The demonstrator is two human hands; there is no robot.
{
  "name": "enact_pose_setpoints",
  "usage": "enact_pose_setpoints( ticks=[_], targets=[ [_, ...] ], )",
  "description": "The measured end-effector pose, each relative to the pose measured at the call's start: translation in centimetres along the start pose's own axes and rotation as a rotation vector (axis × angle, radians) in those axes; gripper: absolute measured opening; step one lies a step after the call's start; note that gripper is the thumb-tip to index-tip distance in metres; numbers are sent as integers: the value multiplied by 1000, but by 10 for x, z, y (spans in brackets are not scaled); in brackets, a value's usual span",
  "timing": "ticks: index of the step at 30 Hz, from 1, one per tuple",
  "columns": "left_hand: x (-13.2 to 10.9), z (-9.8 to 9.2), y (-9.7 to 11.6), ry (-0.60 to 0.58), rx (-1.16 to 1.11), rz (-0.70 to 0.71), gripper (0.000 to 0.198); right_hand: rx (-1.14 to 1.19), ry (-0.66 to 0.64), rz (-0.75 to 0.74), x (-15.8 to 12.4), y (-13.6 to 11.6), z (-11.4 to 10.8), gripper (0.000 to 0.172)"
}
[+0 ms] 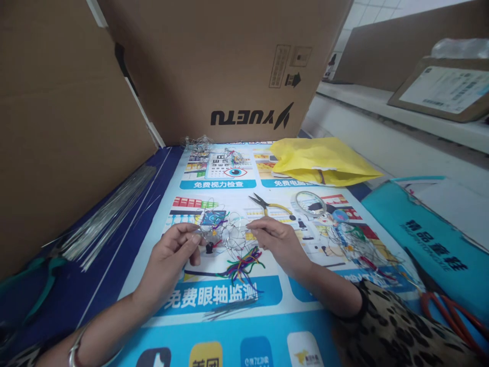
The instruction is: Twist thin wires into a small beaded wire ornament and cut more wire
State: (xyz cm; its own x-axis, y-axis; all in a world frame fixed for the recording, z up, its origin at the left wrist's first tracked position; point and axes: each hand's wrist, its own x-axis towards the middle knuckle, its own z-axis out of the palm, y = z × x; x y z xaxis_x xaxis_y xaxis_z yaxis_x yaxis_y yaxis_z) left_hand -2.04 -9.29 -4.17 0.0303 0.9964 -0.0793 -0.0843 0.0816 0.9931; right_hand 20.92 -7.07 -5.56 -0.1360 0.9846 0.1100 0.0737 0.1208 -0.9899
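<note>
A loose tangle of thin silver wire (pixel 235 238) is in front of me, bent into loops with small coloured bits in it. My left hand (pixel 171 257) pinches its left side between thumb and fingers. On the opposite side, the fingertips of my right hand (pixel 280 244) are pinched together at the wire. Just below lies a bundle of coloured cords (pixel 244 265), purple, green and red among them. Black-jawed pliers (pixel 273 206) with yellow handles rest behind my right hand, beside a clear roll of tape (pixel 311 204). Short dark wire pieces (pixel 231 307) lie nearer to me.
Long straight wires (pixel 110 214) lie at the left near green-handled scissors (pixel 42 280). More tangled wire (pixel 355 244) is at right, above red-handled scissors (pixel 451 311). A yellow bag (pixel 324 158) and a teal package (pixel 431 229) lie behind. Cardboard (pixel 225 66) walls the back.
</note>
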Motion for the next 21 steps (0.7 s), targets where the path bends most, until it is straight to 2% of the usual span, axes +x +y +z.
enact_pose_setpoints(
  ticks=[6,14,21],
  targets=[
    [0,0,0,5,9,-5,24,17,3,57,0,-5,2,19],
    [1,-1,-1,8,15,-8,23,131,4,109,1,-5,3,30],
    [1,-2,-2,-8,18,-8,22,61,6,149,1,-5,3,28]
  ],
)
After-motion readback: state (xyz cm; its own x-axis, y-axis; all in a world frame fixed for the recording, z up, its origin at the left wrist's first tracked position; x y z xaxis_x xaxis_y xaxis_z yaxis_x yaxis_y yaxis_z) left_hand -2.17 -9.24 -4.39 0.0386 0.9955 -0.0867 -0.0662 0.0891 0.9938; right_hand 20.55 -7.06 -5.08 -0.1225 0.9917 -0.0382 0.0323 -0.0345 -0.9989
